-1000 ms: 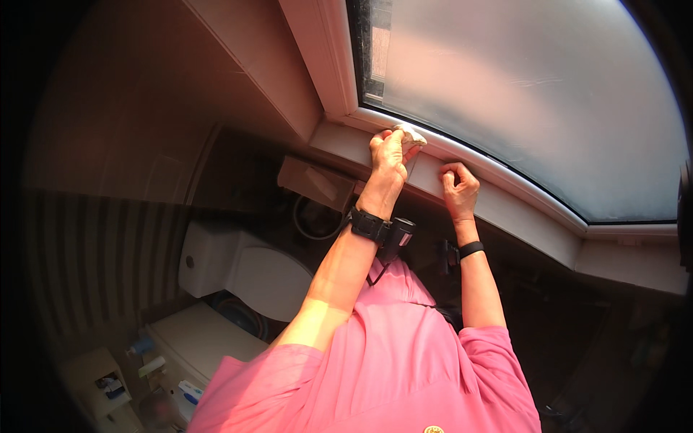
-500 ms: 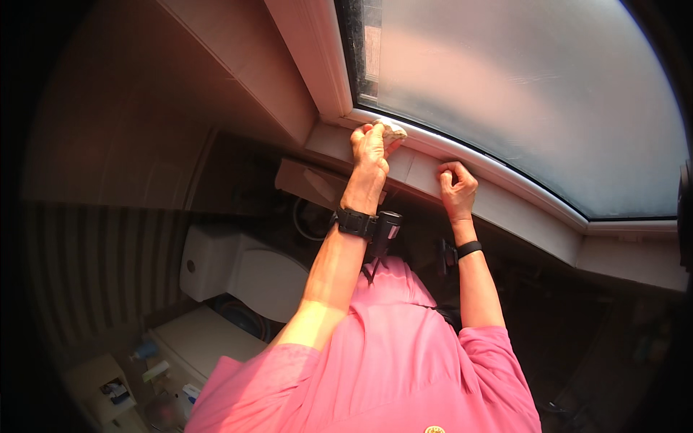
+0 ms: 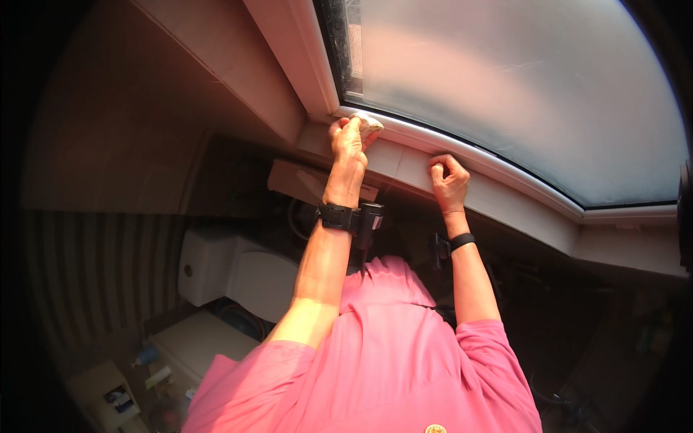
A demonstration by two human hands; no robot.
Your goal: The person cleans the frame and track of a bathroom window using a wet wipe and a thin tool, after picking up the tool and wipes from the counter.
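My left hand [image 3: 348, 144] is closed, pinching a crumpled whitish cloth [image 3: 371, 125] against the lower left corner of the white window frame [image 3: 440, 138]. The fingers partly hide the cloth. To the right, my right hand [image 3: 450, 182] is curled into a fist at the tiled windowsill [image 3: 382, 157], with nothing seen in it. Frosted glass [image 3: 520, 101] fills the window above both hands. A dark strap with a small black device [image 3: 369, 220] is on my left wrist, and a black band [image 3: 463, 241] circles my right.
Below on the left stands a white toilet [image 3: 263, 281] with its lid down. A pale cabinet top [image 3: 191, 339] and an open box [image 3: 101, 390] are at the lower left. Vertical stripes [image 3: 108, 274] mark the wall at the far left. The sill's edge [image 3: 520, 220] runs down to the right.
My left hand has shifted slightly left in the picture with the cloth, and my right hand slightly left and up. The whole view has also shifted a little. Both hands stay closed.
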